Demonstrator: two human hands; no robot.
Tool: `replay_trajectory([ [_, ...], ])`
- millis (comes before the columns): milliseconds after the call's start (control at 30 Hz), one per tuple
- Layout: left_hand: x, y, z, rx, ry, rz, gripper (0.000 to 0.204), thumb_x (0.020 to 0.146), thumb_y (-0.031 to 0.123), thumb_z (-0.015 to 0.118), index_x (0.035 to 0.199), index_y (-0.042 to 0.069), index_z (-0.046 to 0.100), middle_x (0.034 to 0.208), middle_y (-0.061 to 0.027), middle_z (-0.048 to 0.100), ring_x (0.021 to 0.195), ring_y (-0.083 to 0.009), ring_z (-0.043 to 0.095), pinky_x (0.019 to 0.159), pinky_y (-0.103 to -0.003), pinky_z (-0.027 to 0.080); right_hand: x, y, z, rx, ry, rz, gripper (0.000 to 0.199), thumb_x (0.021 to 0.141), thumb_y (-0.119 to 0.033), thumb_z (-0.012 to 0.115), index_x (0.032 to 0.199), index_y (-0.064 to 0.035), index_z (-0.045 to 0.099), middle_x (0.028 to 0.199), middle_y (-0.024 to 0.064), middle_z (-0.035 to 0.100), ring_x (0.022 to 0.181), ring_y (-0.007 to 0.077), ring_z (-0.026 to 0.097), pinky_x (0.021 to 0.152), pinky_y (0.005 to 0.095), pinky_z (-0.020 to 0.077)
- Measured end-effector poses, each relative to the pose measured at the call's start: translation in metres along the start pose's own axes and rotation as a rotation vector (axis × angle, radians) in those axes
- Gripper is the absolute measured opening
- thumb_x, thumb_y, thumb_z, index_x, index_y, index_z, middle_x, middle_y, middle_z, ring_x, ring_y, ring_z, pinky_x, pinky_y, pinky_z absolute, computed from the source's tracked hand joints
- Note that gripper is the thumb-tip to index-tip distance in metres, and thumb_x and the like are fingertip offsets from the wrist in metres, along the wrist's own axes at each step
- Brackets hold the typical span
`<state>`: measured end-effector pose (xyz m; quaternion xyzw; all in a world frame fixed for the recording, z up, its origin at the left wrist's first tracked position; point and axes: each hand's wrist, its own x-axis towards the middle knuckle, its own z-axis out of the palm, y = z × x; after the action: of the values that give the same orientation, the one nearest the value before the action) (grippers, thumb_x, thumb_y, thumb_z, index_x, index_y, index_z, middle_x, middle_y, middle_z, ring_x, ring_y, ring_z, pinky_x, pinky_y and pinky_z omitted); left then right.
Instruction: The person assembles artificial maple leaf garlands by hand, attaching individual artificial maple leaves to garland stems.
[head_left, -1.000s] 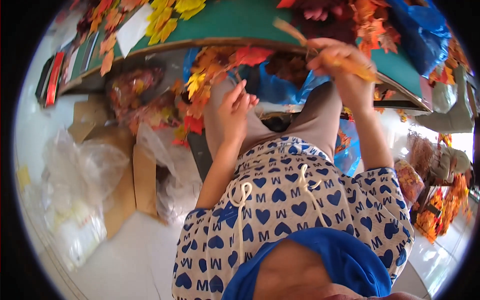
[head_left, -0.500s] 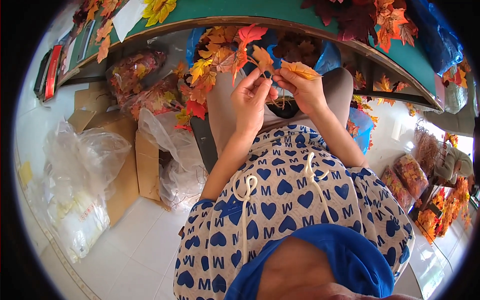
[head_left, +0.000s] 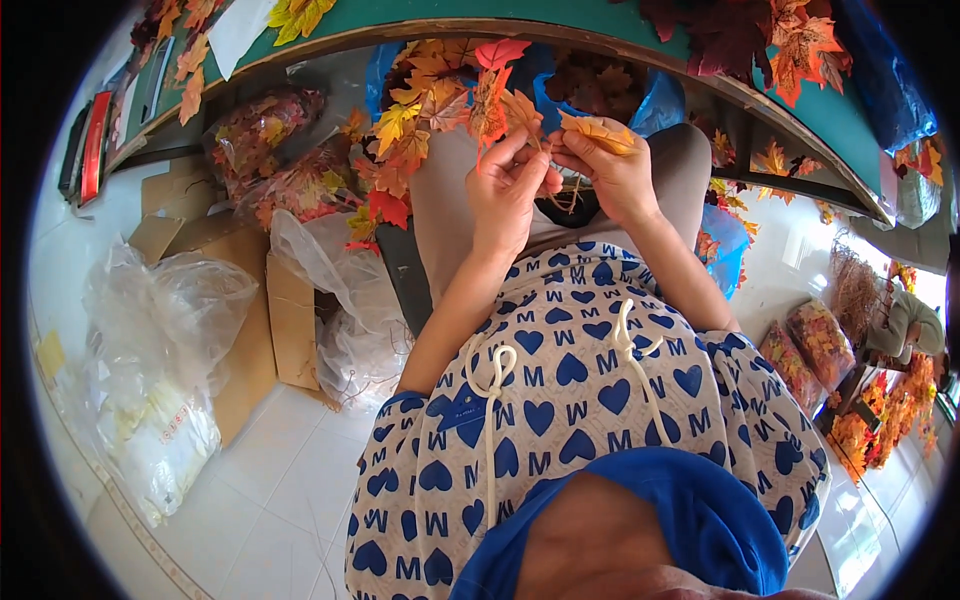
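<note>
Between my knees, my left hand [head_left: 505, 190] pinches the stem end of an artificial leaf garland [head_left: 437, 95]. Its orange, yellow and red leaves hang away to the left past my knee, down to a red leaf [head_left: 389, 207]. My right hand [head_left: 612, 170] grips a single yellow-orange artificial leaf [head_left: 603, 133] near its base, close against my left fingertips. Thin brown stem or twine [head_left: 570, 197] dangles below the fingers. The exact joint between leaf and stem is hidden by my fingers.
A green table [head_left: 400, 14] with loose leaves curves across the far side. Blue bags [head_left: 655, 108] of leaves sit beneath it. To the left stand an opened cardboard box [head_left: 232, 300], clear plastic bags [head_left: 160, 350] and bagged leaves [head_left: 262, 130]. More leaf packs [head_left: 820, 345] lie at right.
Both hands have stayed together and shifted slightly. The orange leaf above my left hand has tilted, and the twine below the fingers now shows more as a loop.
</note>
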<state>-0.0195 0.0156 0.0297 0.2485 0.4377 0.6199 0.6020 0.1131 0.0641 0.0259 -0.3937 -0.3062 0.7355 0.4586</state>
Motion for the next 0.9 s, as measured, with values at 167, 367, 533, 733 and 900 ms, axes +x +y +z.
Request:
replay_trajectory([
  [167,0.000,-0.001,-0.003,-0.006,0.002,-0.010,0.034,0.086,-0.001,0.055,0.120,-0.002,0.052,0.079,-0.0041,0.060,0.063,-0.0094,0.059,0.056,-0.021,0.051,0.000,0.002,0.000,-0.039,-0.014,-0.035,0.011,0.085,0.000,0.060,0.094,0.0054,0.059,0.090,0.0129,0.065,0.082,0.0190,0.065,0.077,0.0286,0.0553],
  [367,0.001,-0.006,-0.007,0.023,0.023,-0.025,0.034,0.086,-0.002,0.055,0.120,-0.001,0.052,0.080,-0.0048,0.061,0.065,-0.0096,0.061,0.058,-0.021,0.052,0.003,0.008,-0.009,-0.420,-0.078,-0.259,0.014,0.081,0.002,0.063,0.093,0.0030,0.058,0.092,0.0103,0.064,0.084,0.0175,0.064,0.077,0.0292,0.0541],
  [533,0.000,-0.005,-0.005,0.169,0.007,0.084,0.036,0.085,-0.004,0.055,0.121,0.000,0.053,0.084,-0.0050,0.061,0.067,-0.0101,0.060,0.063,-0.021,0.051,0.000,0.004,0.006,-0.096,0.032,-0.033,0.019,0.079,0.002,0.066,0.097,0.0018,0.058,0.089,0.0077,0.064,0.080,0.0146,0.063,0.073,0.0261,0.0537],
  [733,-0.001,-0.008,-0.007,0.239,-0.006,0.119,0.040,0.084,-0.006,0.056,0.124,0.001,0.052,0.085,-0.0047,0.061,0.070,-0.0095,0.060,0.065,-0.020,0.050,0.004,0.015,-0.008,0.204,0.014,0.260,0.024,0.080,0.000,0.065,0.101,0.0007,0.054,0.088,0.0074,0.063,0.077,0.0146,0.064,0.068,0.0254,0.0556],
  [900,0.001,-0.008,-0.012,0.273,-0.012,0.106,0.039,0.084,-0.006,0.056,0.122,-0.002,0.052,0.088,-0.0059,0.062,0.071,-0.0105,0.060,0.067,-0.021,0.050,0.000,0.018,-0.006,0.128,0.029,0.189,0.019,0.081,0.001,0.064,0.097,-0.0005,0.054,0.089,0.0068,0.062,0.078,0.0132,0.062,0.070,0.0247,0.0540],
])
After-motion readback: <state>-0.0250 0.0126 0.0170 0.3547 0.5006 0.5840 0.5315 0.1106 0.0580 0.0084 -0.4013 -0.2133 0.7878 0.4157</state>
